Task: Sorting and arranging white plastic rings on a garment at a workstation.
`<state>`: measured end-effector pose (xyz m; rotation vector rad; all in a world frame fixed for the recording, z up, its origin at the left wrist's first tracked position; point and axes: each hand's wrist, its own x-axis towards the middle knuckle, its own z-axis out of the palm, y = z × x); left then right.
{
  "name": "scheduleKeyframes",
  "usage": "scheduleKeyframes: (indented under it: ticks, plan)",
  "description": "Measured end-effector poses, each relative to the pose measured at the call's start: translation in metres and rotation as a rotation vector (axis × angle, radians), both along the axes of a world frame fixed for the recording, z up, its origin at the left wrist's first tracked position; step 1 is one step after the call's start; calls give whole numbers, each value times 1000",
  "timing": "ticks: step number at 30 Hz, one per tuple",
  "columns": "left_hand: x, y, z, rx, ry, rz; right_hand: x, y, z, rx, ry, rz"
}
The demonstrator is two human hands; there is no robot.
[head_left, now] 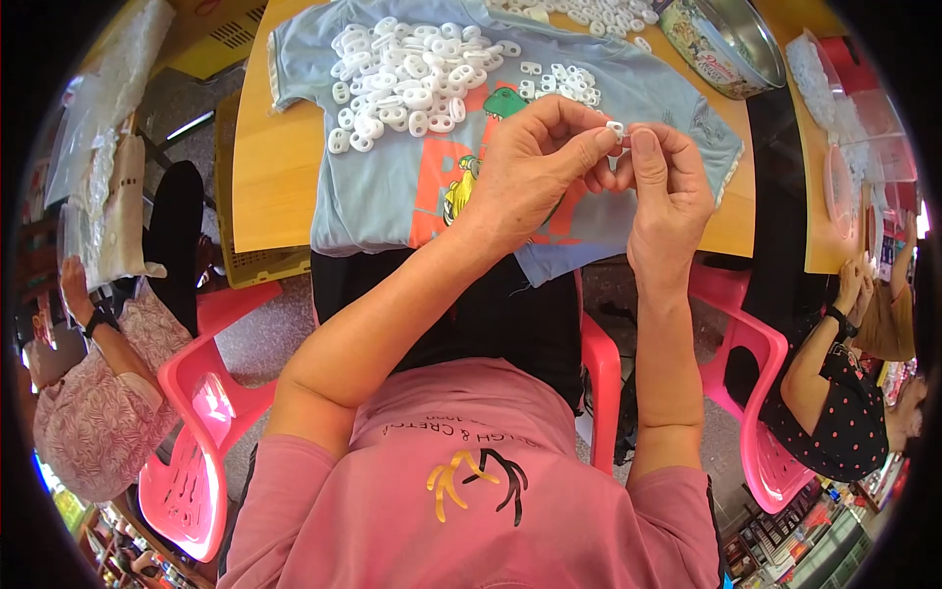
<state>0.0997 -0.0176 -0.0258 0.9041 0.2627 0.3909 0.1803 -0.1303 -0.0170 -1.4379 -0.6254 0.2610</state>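
Note:
My left hand (535,162) and my right hand (667,182) meet above the table's near edge. Both pinch one small white plastic piece (616,128) between thumb and fingertips. Just beyond them, a light blue T-shirt (392,191) with an orange print lies flat on the wooden table (270,157). On the shirt sits a heap of several white plastic pieces (407,74), and a smaller cluster (564,83) lies close to my hands.
A round metal tin (726,39) stands at the far right of the table, with clear plastic bags (844,108) beside it. Pink plastic chairs (201,412) flank me. One person sits at my left (93,393), another at my right (844,393).

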Motion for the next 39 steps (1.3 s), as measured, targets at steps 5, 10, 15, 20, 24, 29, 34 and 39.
scheduleKeyframes:
  ticks: [5, 10, 15, 20, 24, 29, 34, 39]
  plan:
    - [-2, 2, 0, -40, -16, -3, 0, 3, 2, 44, 87, -2]
    - [-1, 2, 0, -40, -25, 5, -2, 6, 1, 35, 88, -3]
    - [-1, 1, 0, -65, -29, 28, -6, 9, -2, 35, 125, -4]
    - [-1, 0, -2, -51, -38, 49, -13, 16, -5, 18, 68, -95]
    - [0, -2, -1, -62, -43, 78, -14, 19, -2, -34, 1, -124]
    - [2, -2, -1, -37, -34, 116, -15, 23, -5, -25, 36, -127]
    - [0, 2, 0, -34, -18, 125, -13, 24, -2, -23, 59, -92]
    - [-1, 2, 4, -51, -20, 75, 2, 7, 11, -124, -142, -15]
